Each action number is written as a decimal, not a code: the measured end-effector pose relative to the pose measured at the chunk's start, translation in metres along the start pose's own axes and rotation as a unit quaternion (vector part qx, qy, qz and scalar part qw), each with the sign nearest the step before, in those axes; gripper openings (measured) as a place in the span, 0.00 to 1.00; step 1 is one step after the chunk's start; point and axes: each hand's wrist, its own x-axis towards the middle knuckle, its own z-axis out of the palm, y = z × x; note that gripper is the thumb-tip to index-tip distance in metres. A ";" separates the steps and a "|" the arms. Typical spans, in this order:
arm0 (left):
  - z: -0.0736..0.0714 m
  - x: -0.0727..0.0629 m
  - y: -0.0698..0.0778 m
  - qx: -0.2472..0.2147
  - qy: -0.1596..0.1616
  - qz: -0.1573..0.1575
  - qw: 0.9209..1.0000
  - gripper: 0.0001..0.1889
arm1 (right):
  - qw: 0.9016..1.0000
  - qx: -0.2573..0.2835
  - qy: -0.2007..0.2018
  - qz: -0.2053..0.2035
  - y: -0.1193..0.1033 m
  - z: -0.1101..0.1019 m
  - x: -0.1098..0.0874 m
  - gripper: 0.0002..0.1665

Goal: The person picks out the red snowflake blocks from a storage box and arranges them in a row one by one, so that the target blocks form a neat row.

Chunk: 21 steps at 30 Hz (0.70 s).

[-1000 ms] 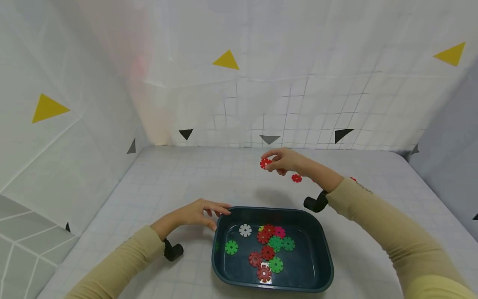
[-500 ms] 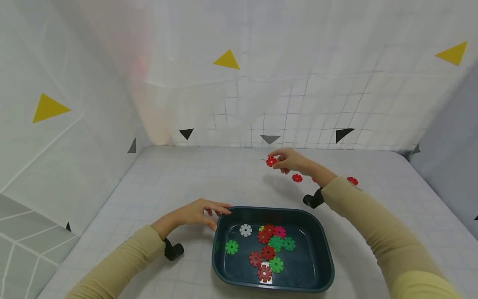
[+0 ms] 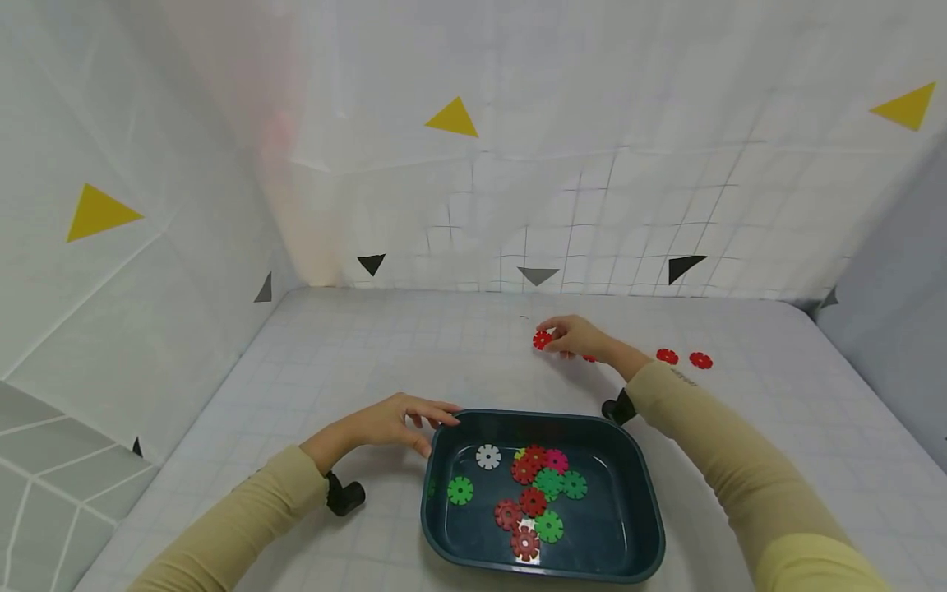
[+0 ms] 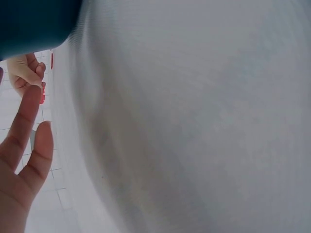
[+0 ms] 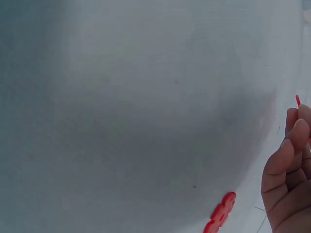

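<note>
My right hand (image 3: 580, 337) pinches a red notched plastic disc (image 3: 542, 339) between thumb and fingers, close over the far part of the table. In the right wrist view only the edge of that disc (image 5: 298, 101) shows at the fingertips. Just right of it lies another red disc (image 3: 589, 358), partly covered by the hand. Two more, a red disc (image 3: 667, 356) and its neighbour disc (image 3: 700, 360), lie further right in a rough row. My left hand (image 3: 395, 423) has its fingertips at the far-left corner of the dark blue tray (image 3: 599, 538), fingers loosely extended.
Several notched discs lie inside the tray: a white disc (image 3: 488, 457), a green disc (image 3: 460, 491), and a cluster of red, pink and green ones. The white table (image 3: 370, 353) meets a pale back wall (image 3: 333, 222).
My right hand has moved slightly right, then nearer and lower, with the red disc still in its pinch. Red discs behind the right forearm have come into sight. The left hand stays put.
</note>
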 end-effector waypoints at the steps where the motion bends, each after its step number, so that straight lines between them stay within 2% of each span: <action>1: 0.000 0.000 0.000 0.001 0.001 -0.001 1.000 0.27 | 1.000 -0.008 0.000 0.001 0.001 0.001 0.000 0.27; 16: 0.000 0.000 0.002 -0.001 0.000 -0.006 1.000 0.29 | 0.995 -0.102 0.020 0.008 0.002 0.013 0.003 0.22; 21: 0.000 0.000 0.002 0.005 -0.001 -0.005 1.000 0.29 | 0.993 -0.118 0.021 0.007 -0.001 0.015 0.001 0.21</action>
